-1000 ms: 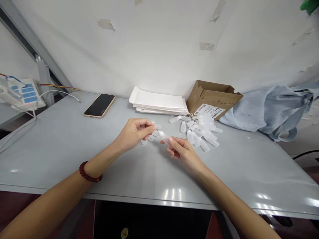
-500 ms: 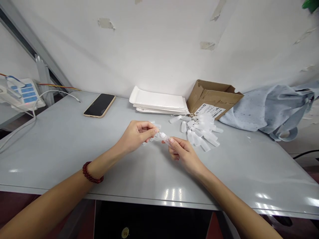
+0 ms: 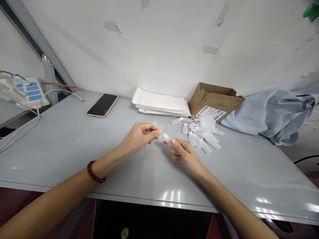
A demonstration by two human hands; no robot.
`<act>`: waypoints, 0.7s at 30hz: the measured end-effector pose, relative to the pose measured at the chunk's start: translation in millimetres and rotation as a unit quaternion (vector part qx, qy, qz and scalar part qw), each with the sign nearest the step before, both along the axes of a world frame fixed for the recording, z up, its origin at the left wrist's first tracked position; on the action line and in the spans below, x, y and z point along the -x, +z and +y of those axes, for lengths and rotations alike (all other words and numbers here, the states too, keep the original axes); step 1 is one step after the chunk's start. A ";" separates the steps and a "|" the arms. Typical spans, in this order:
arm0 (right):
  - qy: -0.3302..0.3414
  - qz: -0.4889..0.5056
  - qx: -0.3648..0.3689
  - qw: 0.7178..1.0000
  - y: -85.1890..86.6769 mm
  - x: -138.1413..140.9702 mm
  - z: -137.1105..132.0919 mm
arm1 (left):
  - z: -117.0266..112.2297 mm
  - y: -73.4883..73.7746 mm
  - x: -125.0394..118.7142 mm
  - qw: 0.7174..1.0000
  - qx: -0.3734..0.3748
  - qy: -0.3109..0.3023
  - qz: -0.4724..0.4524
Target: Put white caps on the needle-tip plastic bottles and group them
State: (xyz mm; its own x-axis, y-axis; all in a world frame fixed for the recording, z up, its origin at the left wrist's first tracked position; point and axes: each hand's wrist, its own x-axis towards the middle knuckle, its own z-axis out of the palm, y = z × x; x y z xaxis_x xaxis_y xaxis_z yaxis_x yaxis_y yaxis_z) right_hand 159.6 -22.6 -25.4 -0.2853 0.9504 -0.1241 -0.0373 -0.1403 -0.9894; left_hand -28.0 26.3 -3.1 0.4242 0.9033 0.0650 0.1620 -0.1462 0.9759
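Observation:
Above the middle of the table, my right hand (image 3: pixel 183 152) grips a small translucent plastic piece (image 3: pixel 168 139) with a whitish tip, its thumb pressed along the near end. The piece tilts up and to the left. My left hand (image 3: pixel 142 136) is closed in a pinch right beside that tip; what its fingertips hold is too small to make out. Behind the left fingers, more clear pieces (image 3: pixel 159 126) are partly hidden. To the right of my hands lies a pile of similar frosted pieces (image 3: pixel 205 131) with thin white strings.
A stack of white envelopes (image 3: pixel 161 101) lies against the wall, beside an open cardboard box (image 3: pixel 219 101). A phone (image 3: pixel 102 105) rests at the back left, near a white cable (image 3: pixel 40 103) and a power strip (image 3: pixel 33 91). A light-blue cloth bag (image 3: pixel 264 113) slumps at the right.
The view has shifted slightly. My left fingertips now sit a little further from the tip of the plastic piece. My right hand keeps its grip.

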 end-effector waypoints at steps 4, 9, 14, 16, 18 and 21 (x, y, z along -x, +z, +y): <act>0.001 0.002 -0.020 1.000 2.0 -4.2 3.6 | 1.6 2.6 0.0 1.000 0.006 -0.012 -0.015; -0.025 -0.003 -0.028 0.999 2.3 -7.8 8.6 | 2.0 3.3 -1.3 0.999 0.040 -0.016 -0.009; -0.023 -0.010 -0.033 0.999 3.1 -7.4 8.5 | 3.6 0.2 -0.8 0.999 0.030 -0.003 -0.020; -0.021 -0.017 -0.032 0.999 4.0 -6.9 7.3 | 4.0 -0.1 -0.4 0.999 0.027 0.003 -0.021; -0.020 -0.027 -0.031 0.999 4.7 -6.2 6.3 | 4.0 0.1 -0.3 0.999 0.028 0.006 -0.016; -0.017 -0.047 -0.036 0.998 5.2 -5.1 5.8 | 3.4 -0.1 -0.5 1.000 0.018 0.008 0.000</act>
State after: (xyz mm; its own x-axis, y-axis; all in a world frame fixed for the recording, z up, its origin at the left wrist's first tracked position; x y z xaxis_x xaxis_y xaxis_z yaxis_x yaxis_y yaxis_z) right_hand 164.7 -16.8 -20.2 -0.2426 0.9668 -0.0801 0.0518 -0.0695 -0.9962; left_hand -27.5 29.6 -3.2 0.4095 0.9117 0.0319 0.1637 -0.1078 0.9806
